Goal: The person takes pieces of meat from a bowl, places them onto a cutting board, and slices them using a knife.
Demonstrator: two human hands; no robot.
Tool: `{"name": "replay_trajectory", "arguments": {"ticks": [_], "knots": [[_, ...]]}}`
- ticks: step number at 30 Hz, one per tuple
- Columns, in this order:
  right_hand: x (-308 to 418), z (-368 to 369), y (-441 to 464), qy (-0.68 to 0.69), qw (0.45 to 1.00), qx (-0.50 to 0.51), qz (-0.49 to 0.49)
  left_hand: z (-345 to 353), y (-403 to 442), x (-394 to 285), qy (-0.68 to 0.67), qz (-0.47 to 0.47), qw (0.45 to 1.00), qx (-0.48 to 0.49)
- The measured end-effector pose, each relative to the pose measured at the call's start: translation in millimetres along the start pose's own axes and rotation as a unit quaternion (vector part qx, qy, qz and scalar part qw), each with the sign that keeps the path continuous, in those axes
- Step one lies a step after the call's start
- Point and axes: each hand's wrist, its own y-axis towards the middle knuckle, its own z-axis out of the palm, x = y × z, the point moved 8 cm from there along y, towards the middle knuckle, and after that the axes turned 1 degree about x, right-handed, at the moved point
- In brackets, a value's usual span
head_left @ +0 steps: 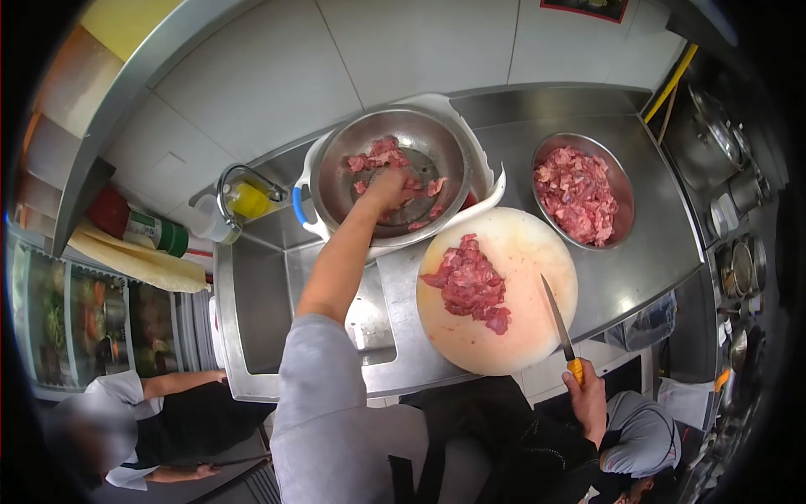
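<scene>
My left hand (388, 188) reaches down into a large steel bowl (457, 151), its fingers curled against pieces of raw meat (386, 154). Those fingertips are partly hidden by the hand and the meat. In my right hand (586, 398) is a knife (561, 323) by its yellow handle, the blade pointing up over the edge of a round white cutting board (537, 244). A heap of raw meat chunks (470, 281) lies on the board's left half. To the right stands an oval steel bowl (625, 197) filled with cut meat (575, 195).
A steel sink (260, 311) with a curved faucet (225, 181) lies left of the board. A white tub (491, 189) surrounds the large bowl. One co-worker (117, 412) stands at lower left, another (642, 433) at lower right. Pots (709, 139) stand at far right.
</scene>
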Motion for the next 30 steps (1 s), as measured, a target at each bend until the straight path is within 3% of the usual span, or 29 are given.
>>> {"name": "replay_trajectory", "arguments": {"ticks": [2,4,5,6,12,14,15,17,18,20,21,23,24,26,30], "knots": [[5,0,4,0.002,1.0,-0.002,0.002,12,-3,-5,-0.063,-0.013,0.998,0.028],[5,1,7,-0.007,1.0,0.012,0.018,-4,-8,-22,-0.22,0.041,0.972,-0.072],[4,2,7,-0.007,1.0,0.014,0.02,6,-8,-12,-0.247,-0.057,0.967,-0.003],[4,2,10,-0.005,1.0,0.008,0.012,-1,-16,-20,-0.258,-0.079,0.963,0.015],[12,1,17,-0.001,1.0,0.007,-0.004,-18,-2,14,-0.203,0.05,0.974,-0.087],[14,0,18,-0.003,1.0,0.005,-0.007,-10,-3,29,-0.329,0.011,0.944,-0.031],[15,-1,18,-0.004,1.0,0.003,-0.009,-11,-4,33,-0.33,0.011,0.944,-0.032],[16,-3,17,-0.005,1.0,0.003,-0.012,-17,-12,57,-0.194,-0.08,0.975,-0.072],[17,-5,16,-0.007,1.0,-0.005,-0.02,-13,-8,72,-0.193,-0.08,0.975,-0.072],[17,-8,16,-0.009,1.0,-0.013,-0.027,-11,3,108,-0.301,-0.047,0.938,-0.165],[15,-9,16,-0.009,1.0,-0.011,-0.018,-16,-2,100,-0.301,-0.048,0.938,-0.165],[16,-9,15,-0.009,1.0,-0.007,-0.009,-29,-19,76,-0.525,-0.084,0.837,-0.126],[18,-10,15,-0.014,1.0,0.003,0.001,-36,-25,66,-0.524,-0.084,0.838,-0.127],[16,-8,18,-0.018,1.0,0.011,0.006,-45,-29,50,-0.63,-0.057,0.768,-0.103],[12,-5,20,-0.005,1.0,0.001,-0.022,-55,-30,38,-0.669,-0.025,0.735,-0.104]]}}
